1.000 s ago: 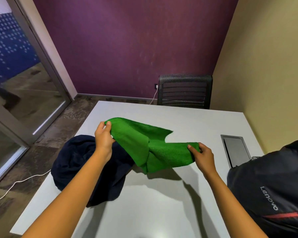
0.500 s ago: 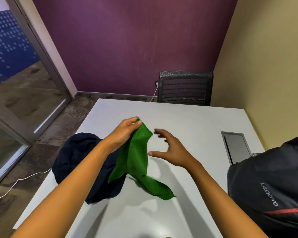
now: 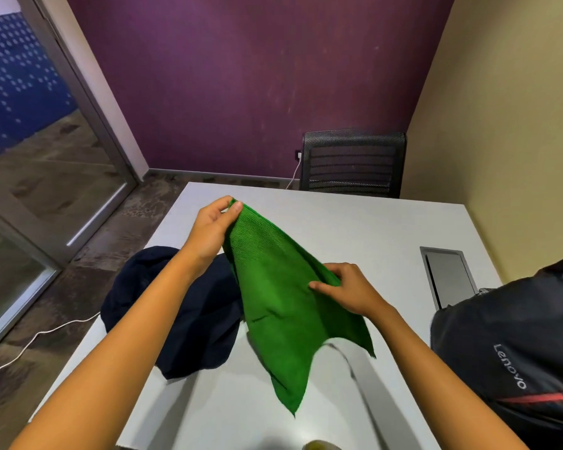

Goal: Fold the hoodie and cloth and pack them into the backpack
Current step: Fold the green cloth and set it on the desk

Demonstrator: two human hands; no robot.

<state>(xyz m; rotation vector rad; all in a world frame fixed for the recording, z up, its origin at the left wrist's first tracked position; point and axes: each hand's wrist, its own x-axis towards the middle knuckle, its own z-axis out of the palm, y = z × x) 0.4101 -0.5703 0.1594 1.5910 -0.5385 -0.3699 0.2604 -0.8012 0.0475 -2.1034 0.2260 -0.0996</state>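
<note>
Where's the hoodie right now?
In the head view, the dark navy hoodie lies bunched on the left part of the white table, under the person's left forearm and partly behind the raised green cloth.

Both bare forearms reach forward from the bottom of the view. The left hand [image 3: 210, 232] is raised higher, thumb and fingers [image 3: 235, 206] pinching the top corner of the green woven cloth [image 3: 280, 306]. The right hand [image 3: 350, 289] sits lower and closer, curled fingers gripping the cloth's right edge.
</note>
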